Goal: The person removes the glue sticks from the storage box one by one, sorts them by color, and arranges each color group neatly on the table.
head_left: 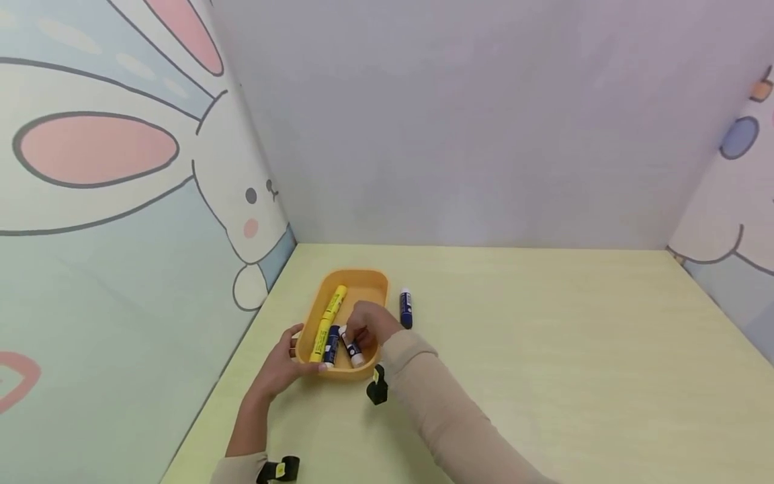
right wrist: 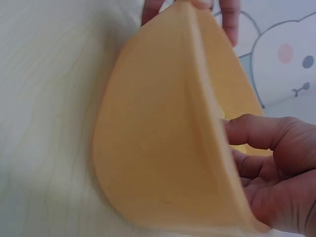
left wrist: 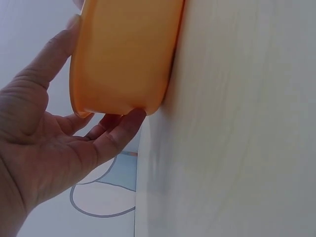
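A yellow-orange plastic tray (head_left: 373, 277) stands at the table's left side. My left hand (head_left: 283, 366) grips its near left corner, thumb over the near rim and fingers along the outer side. Reaching over the right rim, my right hand (head_left: 371, 323) has curled fingers at the upper end of a short blue-and-white tube (head_left: 353, 352), like a glue stick, inside the tray. Beside that tube lies a dark blue tube (head_left: 331, 344) with a white end. Two yellow highlighters (head_left: 334, 304) lie end to end along the left wall. The tray's wall hides the right fingertips in the right wrist view.
Another dark blue tube (head_left: 406, 309) with a white end lies on the pale wooden table (head_left: 544, 349), just right of the tray. A wall with a painted rabbit (head_left: 236, 202) borders the table on the left, and a plain grey wall (head_left: 471, 134) stands behind.
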A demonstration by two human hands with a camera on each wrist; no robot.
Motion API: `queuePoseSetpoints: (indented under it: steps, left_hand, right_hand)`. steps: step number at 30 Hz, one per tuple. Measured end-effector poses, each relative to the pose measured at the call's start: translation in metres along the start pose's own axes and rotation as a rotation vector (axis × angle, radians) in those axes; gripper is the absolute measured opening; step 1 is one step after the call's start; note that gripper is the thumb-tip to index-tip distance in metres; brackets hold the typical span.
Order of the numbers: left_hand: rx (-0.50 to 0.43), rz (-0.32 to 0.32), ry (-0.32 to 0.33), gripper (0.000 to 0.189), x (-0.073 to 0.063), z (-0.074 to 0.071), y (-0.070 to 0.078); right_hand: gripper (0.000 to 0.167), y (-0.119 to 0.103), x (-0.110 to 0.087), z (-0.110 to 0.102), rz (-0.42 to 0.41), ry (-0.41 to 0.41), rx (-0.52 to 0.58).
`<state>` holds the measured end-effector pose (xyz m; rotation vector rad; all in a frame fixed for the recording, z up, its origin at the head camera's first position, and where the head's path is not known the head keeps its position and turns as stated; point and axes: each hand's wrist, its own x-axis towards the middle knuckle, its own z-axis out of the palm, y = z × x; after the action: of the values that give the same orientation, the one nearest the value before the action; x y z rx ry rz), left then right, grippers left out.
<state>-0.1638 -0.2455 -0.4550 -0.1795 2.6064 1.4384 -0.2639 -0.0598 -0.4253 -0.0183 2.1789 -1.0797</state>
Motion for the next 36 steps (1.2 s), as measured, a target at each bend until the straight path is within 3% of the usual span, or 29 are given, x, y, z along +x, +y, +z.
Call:
queuePoseSetpoints:
  steps: [5, 9, 14, 19, 36]
  left_hand:
    - [-0.009, 0.01, 0.0, 0.106, -0.001, 0.001, 0.001]
    - [-0.006, 0.018, -0.005, 0.103, -0.001, -0.001, 0.002]
    - [-0.016, 0.01, -0.001, 0.103, 0.0, 0.0, 0.0]
    - [-0.02, -0.003, -0.001, 0.104, 0.0, 0.003, 0.001]
    - [-0.029, -0.003, -0.001, 0.105, -0.002, 0.004, 0.005]
  right_hand:
    - [0.009, 0.003, -0.001, -0.007, -0.082, -0.054, 0.069]
    - [0.014, 0.004, -0.002, -0.008, -0.101, -0.089, 0.095]
    - [0.021, 0.006, -0.009, -0.011, -0.127, -0.089, 0.132]
    - [0.028, 0.011, -0.017, -0.019, -0.173, -0.086, 0.236]
    - [0.032, 0.026, -0.038, -0.03, -0.295, -0.11, 0.48]
